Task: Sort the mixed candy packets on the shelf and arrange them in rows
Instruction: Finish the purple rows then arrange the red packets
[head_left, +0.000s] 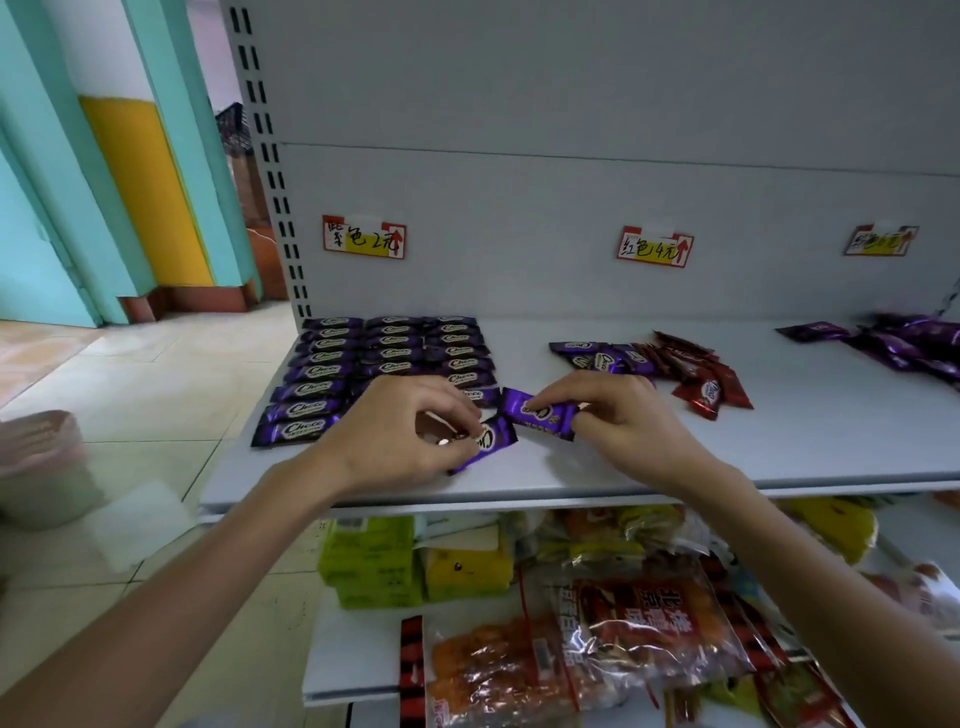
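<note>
On the grey shelf (571, 467) several purple candy packets (363, 364) lie in neat rows at the left. My left hand (400, 431) pinches a tilted purple packet (488, 441) near the front of those rows. My right hand (618, 415) pinches a second purple packet (540, 413) just to the right of it. A mixed pile of purple and red packets (665, 364) lies behind my right hand. More purple packets (904, 343) are heaped at the far right.
Three price tags (654, 247) hang on the back panel. The lower shelf (353, 654) holds green and yellow boxes and bagged snacks. A pink-rimmed bin (41, 467) stands on the tiled floor at the left.
</note>
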